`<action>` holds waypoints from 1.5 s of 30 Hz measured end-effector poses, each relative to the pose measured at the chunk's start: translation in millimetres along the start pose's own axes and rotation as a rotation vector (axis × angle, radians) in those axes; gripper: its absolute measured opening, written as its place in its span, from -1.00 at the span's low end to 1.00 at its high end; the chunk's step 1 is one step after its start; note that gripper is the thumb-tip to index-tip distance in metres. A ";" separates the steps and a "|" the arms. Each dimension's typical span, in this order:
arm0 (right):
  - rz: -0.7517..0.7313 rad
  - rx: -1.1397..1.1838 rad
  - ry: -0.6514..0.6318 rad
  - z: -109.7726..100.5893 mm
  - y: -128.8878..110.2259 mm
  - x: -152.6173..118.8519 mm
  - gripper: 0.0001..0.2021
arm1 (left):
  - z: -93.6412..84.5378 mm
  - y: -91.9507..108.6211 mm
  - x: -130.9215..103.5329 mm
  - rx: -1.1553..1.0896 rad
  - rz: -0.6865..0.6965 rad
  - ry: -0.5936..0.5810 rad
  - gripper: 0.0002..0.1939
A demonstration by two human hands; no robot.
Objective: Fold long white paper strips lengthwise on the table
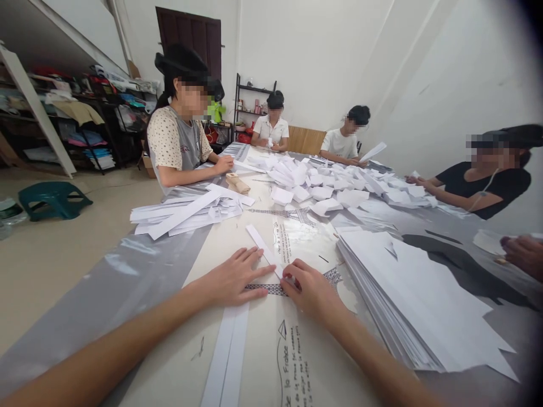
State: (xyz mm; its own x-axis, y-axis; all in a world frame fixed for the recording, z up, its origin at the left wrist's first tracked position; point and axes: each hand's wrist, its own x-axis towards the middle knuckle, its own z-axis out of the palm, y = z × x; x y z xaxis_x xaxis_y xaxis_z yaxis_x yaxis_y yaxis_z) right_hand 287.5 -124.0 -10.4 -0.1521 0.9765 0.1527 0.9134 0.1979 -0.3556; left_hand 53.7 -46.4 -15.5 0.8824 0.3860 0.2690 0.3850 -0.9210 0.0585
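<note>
Tablecloth: cream and grey, shiny, printed with Eiffel Towers and handwritten-style lettering; this tablecloth lies under my narrow paper strip.
Papers: beyond the strip and to its left, a pile of loose strips; farther beyond it, a heap of folded paper pieces; to its right, a thick stack of white sheets; on the near side of it, two long strips side by side.
Room: white walls, a dark door and a black shelf rack far beyond the strip; a green plastic stool on the floor, well to its left.
Company: four people seated around the table beyond the strip, and another person's hand far to its right.
Left hand: my left hand lies palm down, fingers spread and gripping nothing, fingertips against the strip's left edge.
Right hand: my right hand is bent inward, index finger curled, pinching the strip's near end with the thumb.
</note>
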 end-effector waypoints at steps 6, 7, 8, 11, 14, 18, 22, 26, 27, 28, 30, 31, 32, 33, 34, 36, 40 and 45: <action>0.004 0.067 -0.004 -2.5 8.2 -1.5 -0.84 | 0.7 -4.7 -0.1 0.022 0.006 0.044 -0.45; -0.004 0.061 -0.001 -2.3 8.7 -1.9 -0.83 | 0.1 -4.9 0.5 0.018 0.011 0.051 -0.46; -0.013 0.050 0.005 -2.0 8.9 -2.2 -0.81 | -0.5 -4.8 1.1 0.012 0.011 0.057 -0.47; -0.040 -0.006 0.020 -1.3 6.9 -2.8 -0.79 | -1.6 -4.0 2.4 -0.009 0.005 0.048 -0.48; -0.054 -0.093 0.012 -3.8 2.7 -3.4 -0.76 | -0.5 -3.5 2.2 -0.053 0.000 0.049 -0.53; -0.068 -0.204 -0.020 -13.7 -0.1 -4.8 -0.69 | 2.7 -3.2 0.5 -0.125 -0.007 0.144 -0.65; -0.064 -0.234 -0.025 -21.6 5.2 -5.8 -0.72 | 4.1 -4.0 -0.7 -0.175 -0.017 0.202 -0.71; -0.109 -0.231 0.001 -20.9 12.8 -4.9 -0.85 | 6.4 -6.6 -1.1 -0.220 -0.018 0.186 -0.72; -0.142 -0.221 0.002 -20.1 14.0 -4.5 -0.82 | 7.6 -7.3 -1.0 -0.222 -0.007 0.188 -0.73; -0.180 -0.204 -0.002 -19.3 14.8 -4.2 -0.79 | 8.9 -7.9 -0.8 -0.223 0.006 0.195 -0.73; -0.248 -0.158 -0.016 -18.1 15.7 -3.6 -0.80 | 11.4 -9.0 -0.3 -0.230 0.025 0.217 -0.73; -0.271 -0.132 -0.022 -17.6 15.9 -3.5 -0.83 | 12.3 -9.4 0.1 -0.236 0.029 0.229 -0.73; -0.283 -0.108 -0.024 -17.4 16.2 -3.4 -0.86 | 12.9 -9.6 0.5 -0.244 0.032 0.236 -0.74; -0.285 -0.086 -0.024 -17.3 16.4 -3.3 -0.88 | 13.0 -9.7 0.8 -0.250 0.033 0.240 -0.75; -0.282 -0.066 -0.025 -17.3 16.8 -3.2 -0.89 | 12.8 -9.7 1.2 -0.253 0.031 0.240 -0.75; -0.267 -0.019 -0.033 -17.9 17.8 -2.9 -0.86 | 11.8 -9.1 1.7 -0.251 0.031 0.239 -0.75; -0.200 0.149 -0.067 -19.5 20.9 -1.4 -0.81 | 9.1 -7.3 1.7 -0.247 0.030 0.241 -0.72; -0.068 0.315 -0.102 -18.3 23.9 0.6 -0.81 | 7.6 -6.8 0.3 -0.246 0.041 0.200 -0.75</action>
State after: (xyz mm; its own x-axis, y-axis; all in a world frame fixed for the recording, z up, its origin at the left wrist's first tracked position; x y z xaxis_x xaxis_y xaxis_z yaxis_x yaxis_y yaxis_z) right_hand 316.2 -120.2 -1.9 -0.2605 0.9605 0.0983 0.7406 0.2641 -0.6179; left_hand 53.4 -39.7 -23.1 0.8156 0.3533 0.4582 0.2520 -0.9298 0.2683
